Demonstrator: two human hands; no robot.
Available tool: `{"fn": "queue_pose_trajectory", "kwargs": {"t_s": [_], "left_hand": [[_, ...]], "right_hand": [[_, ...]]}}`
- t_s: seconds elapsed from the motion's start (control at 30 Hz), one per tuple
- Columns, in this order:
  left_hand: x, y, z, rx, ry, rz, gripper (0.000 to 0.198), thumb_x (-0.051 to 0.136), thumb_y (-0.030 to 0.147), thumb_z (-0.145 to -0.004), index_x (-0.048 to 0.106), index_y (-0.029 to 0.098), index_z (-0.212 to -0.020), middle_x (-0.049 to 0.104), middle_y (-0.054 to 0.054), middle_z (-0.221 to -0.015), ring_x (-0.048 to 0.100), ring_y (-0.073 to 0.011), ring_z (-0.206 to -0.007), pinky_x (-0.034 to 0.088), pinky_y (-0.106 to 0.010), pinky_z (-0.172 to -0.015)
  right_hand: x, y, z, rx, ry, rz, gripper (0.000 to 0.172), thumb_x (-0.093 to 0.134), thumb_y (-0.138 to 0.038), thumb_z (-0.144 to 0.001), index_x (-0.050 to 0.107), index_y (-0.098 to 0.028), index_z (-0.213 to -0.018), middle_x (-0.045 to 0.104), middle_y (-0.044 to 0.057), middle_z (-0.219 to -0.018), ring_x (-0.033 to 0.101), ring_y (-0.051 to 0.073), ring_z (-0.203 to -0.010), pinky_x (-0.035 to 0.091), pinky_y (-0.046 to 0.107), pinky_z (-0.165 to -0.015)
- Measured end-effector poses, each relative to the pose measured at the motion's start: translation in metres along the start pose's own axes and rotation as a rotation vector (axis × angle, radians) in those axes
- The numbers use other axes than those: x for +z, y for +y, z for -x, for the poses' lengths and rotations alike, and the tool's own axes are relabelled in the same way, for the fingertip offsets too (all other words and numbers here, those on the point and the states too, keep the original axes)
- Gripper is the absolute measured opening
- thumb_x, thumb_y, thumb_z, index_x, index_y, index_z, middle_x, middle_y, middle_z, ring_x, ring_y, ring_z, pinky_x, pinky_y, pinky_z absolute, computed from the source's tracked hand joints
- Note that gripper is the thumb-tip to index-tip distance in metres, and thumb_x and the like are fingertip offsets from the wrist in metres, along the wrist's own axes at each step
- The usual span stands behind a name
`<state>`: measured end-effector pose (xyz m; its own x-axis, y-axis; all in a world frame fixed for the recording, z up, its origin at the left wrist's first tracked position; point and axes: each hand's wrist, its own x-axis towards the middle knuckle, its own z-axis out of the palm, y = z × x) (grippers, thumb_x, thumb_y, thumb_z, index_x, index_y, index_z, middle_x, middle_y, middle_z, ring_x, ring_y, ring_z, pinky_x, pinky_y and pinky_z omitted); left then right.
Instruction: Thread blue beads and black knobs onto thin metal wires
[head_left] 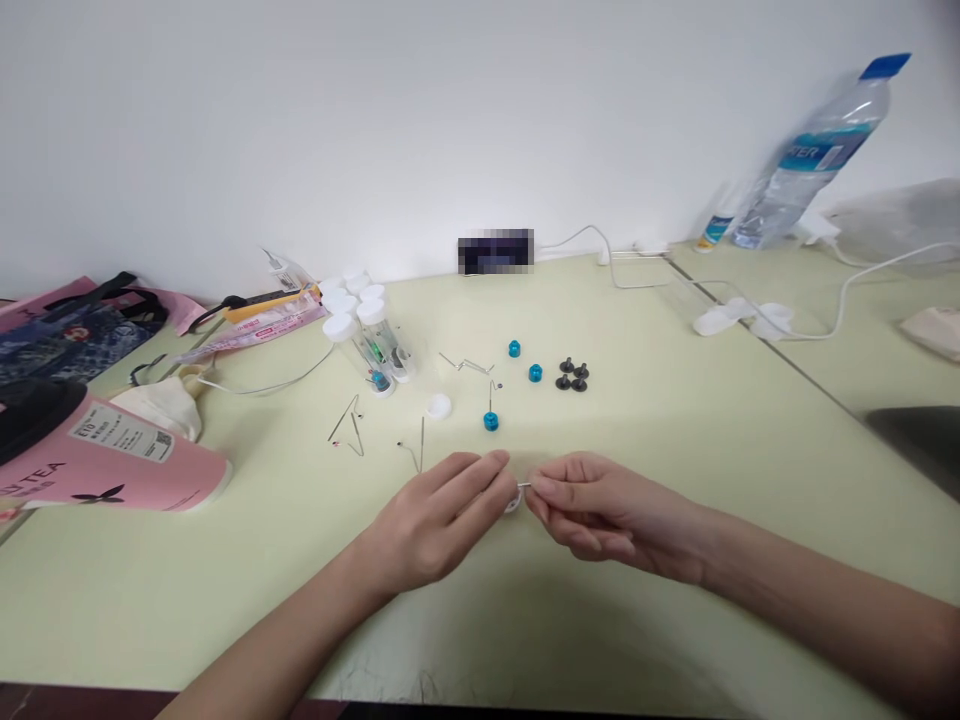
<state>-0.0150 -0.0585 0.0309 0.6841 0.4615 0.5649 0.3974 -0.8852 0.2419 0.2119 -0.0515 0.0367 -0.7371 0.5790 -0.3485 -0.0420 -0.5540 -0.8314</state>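
At the middle front of the table, my left hand [442,520] and my right hand [600,500] meet with their fingertips close together. A thin metal rod [524,485] bridges the gap, pinched between the right thumb and forefinger. Under the left fingertips shows part of a small white round piece [512,504]; the left fingers are closed about it, and their grip is partly hidden. Just beyond the hands stands a blue knob-like piece [491,421] with a bent wire [492,393] behind it. Two more blue pieces [535,373] lie farther back.
Several black disc-shaped parts [573,376] sit right of centre. Bent metal wires [352,430] and a white cap [439,405] lie to the left, near clear capped tubes [375,340]. A pink cup [150,450] lies far left. A water bottle [817,155] leans back right.
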Motion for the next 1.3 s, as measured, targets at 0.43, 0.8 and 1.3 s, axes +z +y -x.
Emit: {"fn": "queue_pose_trajectory", "kwargs": {"t_s": [0.43, 0.8, 1.3], "left_hand": [[-0.005, 0.004, -0.012, -0.055, 0.071, 0.017, 0.018, 0.052, 0.009, -0.087, 0.062, 0.009, -0.102, 0.069, -0.015, -0.097, 0.065, -0.0221, -0.087, 0.055, -0.032, -0.072], [-0.001, 0.008, -0.019, -0.572, -0.082, 0.453, 0.017, 0.051, 0.023, -0.091, 0.067, 0.017, -0.088, 0.066, 0.0, -0.067, 0.061, -0.0098, -0.058, 0.051, -0.02, -0.057], [0.003, 0.0, -0.007, 0.073, 0.052, -0.12, 0.023, 0.05, 0.005, -0.086, 0.06, 0.009, -0.106, 0.066, -0.016, -0.103, 0.062, -0.0226, -0.093, 0.055, -0.034, -0.075]], "right_hand": [[-0.005, -0.001, 0.003, -0.256, 0.227, 0.562, 0.064, 0.021, -0.063, -0.093, 0.061, -0.013, -0.095, 0.061, 0.006, -0.07, 0.05, 0.012, -0.053, 0.037, 0.023, -0.048], [0.004, 0.002, 0.005, -0.506, 0.383, 0.924, 0.029, 0.049, -0.04, -0.092, 0.068, -0.021, -0.084, 0.052, 0.002, -0.072, 0.048, 0.015, -0.065, 0.04, 0.027, -0.062], [0.001, 0.002, 0.0, -0.202, 0.191, 0.444, 0.036, 0.048, -0.04, -0.093, 0.067, -0.013, -0.08, 0.044, -0.003, -0.056, 0.034, 0.006, -0.047, 0.029, 0.02, -0.047]]}}
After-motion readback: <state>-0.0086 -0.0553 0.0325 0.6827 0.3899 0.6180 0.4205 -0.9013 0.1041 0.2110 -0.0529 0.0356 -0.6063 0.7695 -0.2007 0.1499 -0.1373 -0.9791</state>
